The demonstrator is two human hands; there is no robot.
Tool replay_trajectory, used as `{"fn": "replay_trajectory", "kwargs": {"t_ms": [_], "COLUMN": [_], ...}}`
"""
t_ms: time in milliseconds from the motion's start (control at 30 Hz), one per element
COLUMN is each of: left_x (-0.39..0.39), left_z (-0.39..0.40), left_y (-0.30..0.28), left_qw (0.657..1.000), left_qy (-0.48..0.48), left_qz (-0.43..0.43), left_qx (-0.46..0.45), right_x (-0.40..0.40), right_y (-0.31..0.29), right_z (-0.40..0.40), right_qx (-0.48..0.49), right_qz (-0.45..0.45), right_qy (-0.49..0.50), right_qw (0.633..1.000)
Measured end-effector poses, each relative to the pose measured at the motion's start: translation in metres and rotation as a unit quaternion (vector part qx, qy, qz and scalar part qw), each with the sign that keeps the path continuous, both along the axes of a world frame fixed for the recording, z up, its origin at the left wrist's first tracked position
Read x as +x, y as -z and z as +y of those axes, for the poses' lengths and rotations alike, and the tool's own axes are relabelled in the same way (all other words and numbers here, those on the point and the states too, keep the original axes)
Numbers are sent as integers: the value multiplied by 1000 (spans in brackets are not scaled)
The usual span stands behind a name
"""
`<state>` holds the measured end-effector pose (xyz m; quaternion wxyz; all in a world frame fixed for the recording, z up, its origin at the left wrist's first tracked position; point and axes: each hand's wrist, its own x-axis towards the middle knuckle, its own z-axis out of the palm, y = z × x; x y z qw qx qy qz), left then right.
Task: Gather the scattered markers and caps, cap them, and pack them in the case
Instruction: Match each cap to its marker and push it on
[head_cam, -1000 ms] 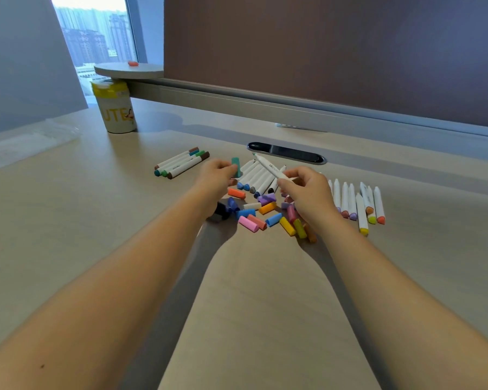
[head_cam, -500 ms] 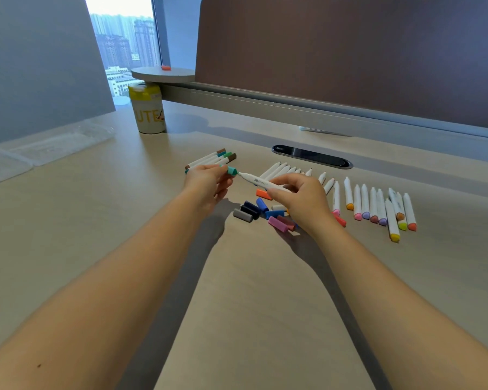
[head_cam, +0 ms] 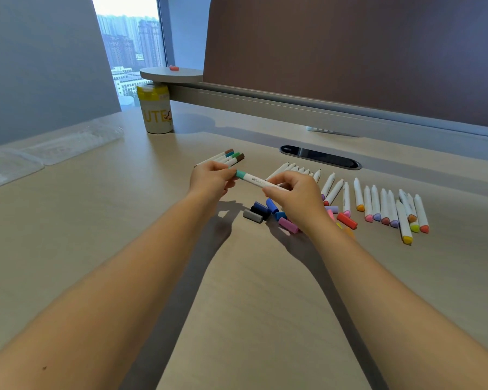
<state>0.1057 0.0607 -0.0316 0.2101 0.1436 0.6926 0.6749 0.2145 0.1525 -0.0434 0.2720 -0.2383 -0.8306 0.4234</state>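
Note:
Above the desk I hold a white marker (head_cam: 255, 181) level between both hands. My left hand (head_cam: 210, 180) pinches its teal cap (head_cam: 240, 174), which sits on the marker's left end. My right hand (head_cam: 295, 197) grips the barrel. Several capped markers (head_cam: 226, 159) lie in a small bundle just behind my left hand. Loose caps (head_cam: 261, 211) in grey, navy, blue, pink and red are strewn under and around my right hand. A row of uncapped white markers (head_cam: 383, 205) stretches to the right. A clear plastic case (head_cam: 54, 149) lies at the far left.
A yellow-lidded cup (head_cam: 155, 112) stands at the back left under a round shelf (head_cam: 171, 75) with a small red piece on it. A dark cable slot (head_cam: 320, 157) is set in the desk behind the markers. A brown partition runs along the back.
My left hand brought the teal cap to the tip of the marker in my right hand and it now sits on it. Both hands lifted slightly off the cap pile.

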Motion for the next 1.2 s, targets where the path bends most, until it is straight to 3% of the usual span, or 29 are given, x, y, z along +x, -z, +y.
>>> {"fn": "replay_trajectory", "kwargs": {"t_ms": [200, 433, 567, 700, 867, 967, 1100, 1200], "left_x": [-7, -5, -3, -18, -44, -61, -78, -89], "left_z": [0, 16, 23, 30, 44, 55, 65, 66], "left_y": [-6, -19, -11, -2, 1, 8, 18, 25], "left_qw": [999, 994, 997, 998, 987, 955, 845, 777], "left_qy": [6, 4, 77, 55, 44, 68, 91, 98], "left_qz": [37, -30, -9, 5, 56, 180, 391, 475], "left_qx": [3, 107, 24, -10, -144, -226, -353, -402], "right_x": [-12, -29, -37, -42, -51, -68, -92, -104], "right_y": [-9, -16, -13, -5, 1, 3, 7, 7], "right_z": [-4, -13, -10, 1, 41, 66, 80, 78], "right_qx": [0, -18, -29, -16, 32, 66, 107, 144], "right_qz": [9, 76, 54, 12, -50, -133, -259, -323], "right_qy": [40, 16, 8, 4, 106, 144, 177, 176], "right_qw": [999, 997, 998, 1000, 993, 978, 944, 919]}}
